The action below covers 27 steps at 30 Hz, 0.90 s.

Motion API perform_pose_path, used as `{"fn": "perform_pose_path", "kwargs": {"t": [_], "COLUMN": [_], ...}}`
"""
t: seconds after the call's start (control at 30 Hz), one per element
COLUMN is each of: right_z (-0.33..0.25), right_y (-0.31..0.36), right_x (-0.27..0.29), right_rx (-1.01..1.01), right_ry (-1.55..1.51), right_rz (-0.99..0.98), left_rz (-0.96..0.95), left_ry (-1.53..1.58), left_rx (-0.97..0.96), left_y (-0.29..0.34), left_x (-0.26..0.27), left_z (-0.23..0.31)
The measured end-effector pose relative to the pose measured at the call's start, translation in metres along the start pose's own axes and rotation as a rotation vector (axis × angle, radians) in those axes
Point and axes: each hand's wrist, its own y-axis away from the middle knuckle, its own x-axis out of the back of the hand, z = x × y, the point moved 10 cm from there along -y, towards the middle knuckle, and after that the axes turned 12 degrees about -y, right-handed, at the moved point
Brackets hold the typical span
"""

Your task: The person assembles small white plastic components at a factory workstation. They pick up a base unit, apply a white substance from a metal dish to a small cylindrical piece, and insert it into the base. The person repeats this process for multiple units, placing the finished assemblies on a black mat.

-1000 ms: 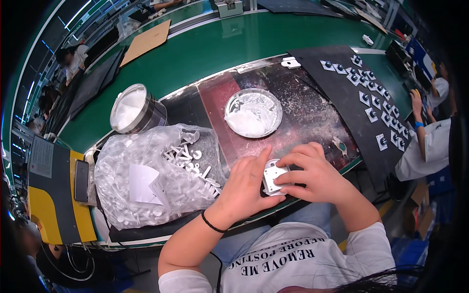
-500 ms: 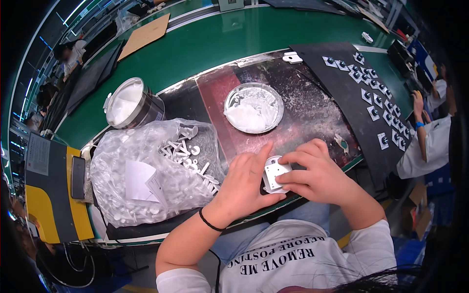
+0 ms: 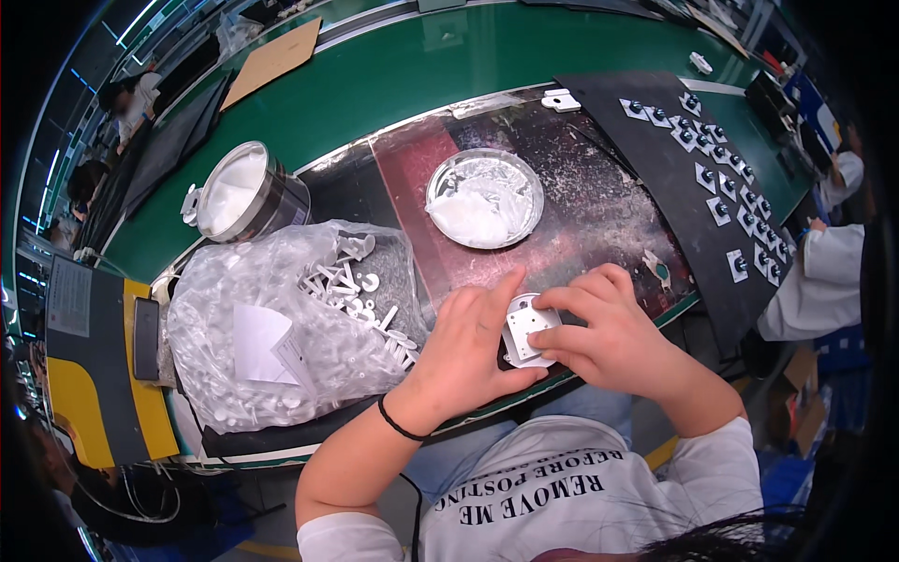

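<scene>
At the table's near edge, both hands are on one small white plastic part (image 3: 530,330), a rounded piece with a flat plate pierced by several small holes. My left hand (image 3: 468,348) grips it from the left, thumb below and fingers above. My right hand (image 3: 604,330) is bent over it from the right, fingertips pressed on its face and edge. The fingers hide part of its outline. Left of my hands lies a large clear plastic bag (image 3: 211,347) full of white plastic pieces, some spilling from its mouth. Beyond my hands sits a round metal dish (image 3: 536,208) with a white substance (image 3: 473,217).
A tilted tub (image 3: 281,201) with white contents stands at the back left. Small dark-topped pieces (image 3: 719,211) lie in rows on a black mat (image 3: 646,140) to the right. A yellow-grey machine (image 3: 94,365) stands far left. A co-worker's white sleeve (image 3: 815,281) shows at right.
My hands keep nearly the same hold on the white part. The view has shifted slightly. At the right, the co-worker's raised forearm has moved down and away.
</scene>
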Motion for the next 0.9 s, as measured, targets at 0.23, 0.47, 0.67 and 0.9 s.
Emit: {"fn": "perform_pose_path", "kwargs": {"t": [0.23, 0.47, 0.67, 0.9], "right_z": [-0.004, 0.011, 0.015, 0.007], "right_y": [0.009, 0.031, 0.038, 0.038], "right_x": [-0.007, 0.014, 0.027, 0.048], "right_rx": [0.029, -0.102, -0.065, 0.01], "right_ry": [0.125, -0.098, -0.138, -0.138], "right_rz": [0.014, 0.218, 0.28, 0.402], "left_rz": [0.05, 0.184, 0.039, 0.192], "left_ry": [0.003, -0.449, -0.623, -0.566], "left_rx": [-0.009, 0.23, 0.484, 0.505], "left_y": [-0.001, 0.011, 0.032, 0.028], "left_x": [0.006, 0.085, 0.072, 0.088], "left_z": [0.004, -0.056, -0.118, -0.111]}}
